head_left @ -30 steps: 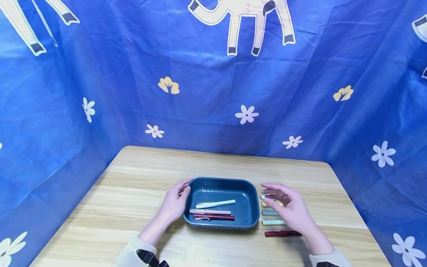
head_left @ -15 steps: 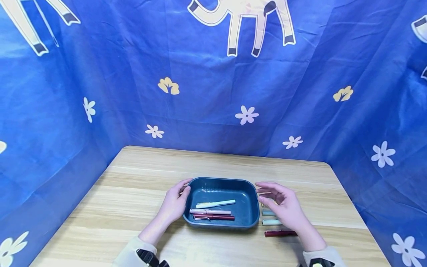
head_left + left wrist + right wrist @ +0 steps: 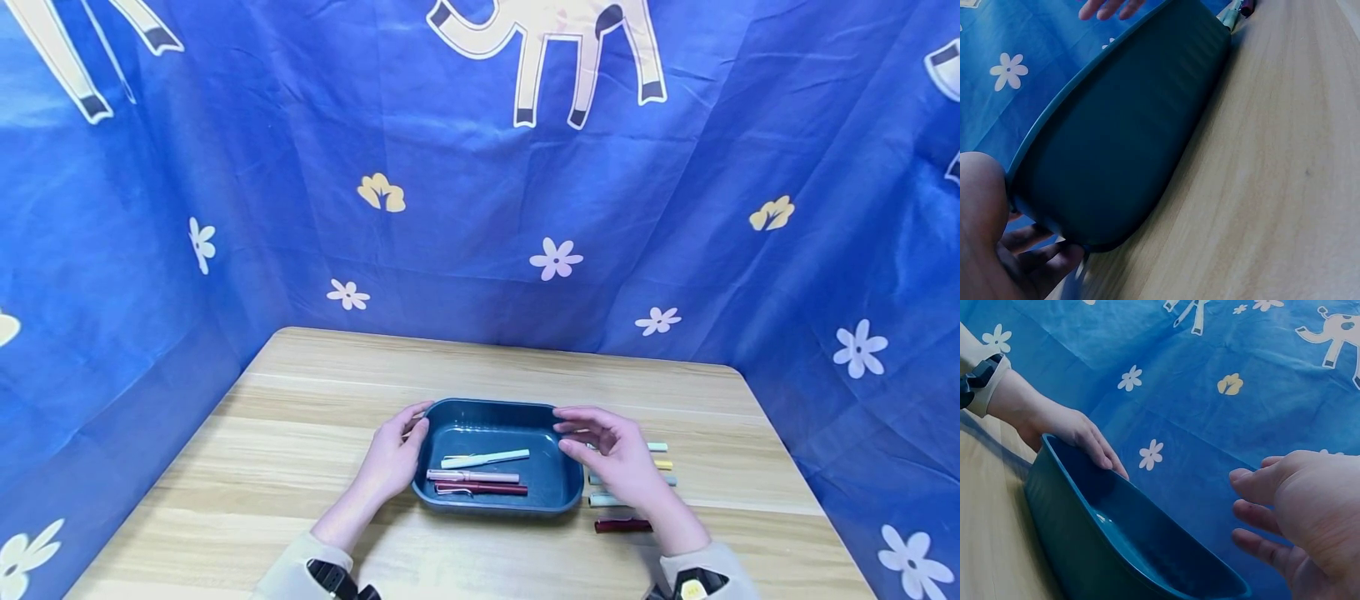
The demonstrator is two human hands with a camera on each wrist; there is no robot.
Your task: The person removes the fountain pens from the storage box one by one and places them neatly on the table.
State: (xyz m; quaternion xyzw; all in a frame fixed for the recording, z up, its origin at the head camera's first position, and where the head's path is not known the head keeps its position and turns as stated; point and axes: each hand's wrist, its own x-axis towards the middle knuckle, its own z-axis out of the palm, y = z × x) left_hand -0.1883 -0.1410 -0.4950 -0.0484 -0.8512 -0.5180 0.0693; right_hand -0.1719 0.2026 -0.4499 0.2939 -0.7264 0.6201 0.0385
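A dark teal plastic bin (image 3: 551,492) sits on the table with pens inside. My left hand (image 3: 393,457) grips its left end, thumb at the rim; the left wrist view has the fingertips (image 3: 1071,255) against the outer wall. Above the bin's right end hovers my right hand (image 3: 611,450), fingers loosely bent and nothing held, clear of the rim in the right wrist view. Inside the bin lie a pale mint pen (image 3: 487,458), a pale pink pen (image 3: 487,477) and a dark red pen (image 3: 495,490). The bin's inner floor is hidden in both wrist views.
Right of the bin, partly behind the right hand, several pens lie in a column: a dark red pen (image 3: 622,526), a mint pen (image 3: 603,500), a grey-teal one (image 3: 670,481) and a yellow one (image 3: 663,465). A blue patterned curtain (image 3: 465,233) surrounds the wooden table (image 3: 315,400).
My right hand has moved left, from over the column of pens to over the bin's right rim, uncovering the pens' right ends. The left hand and the bin have stayed put.
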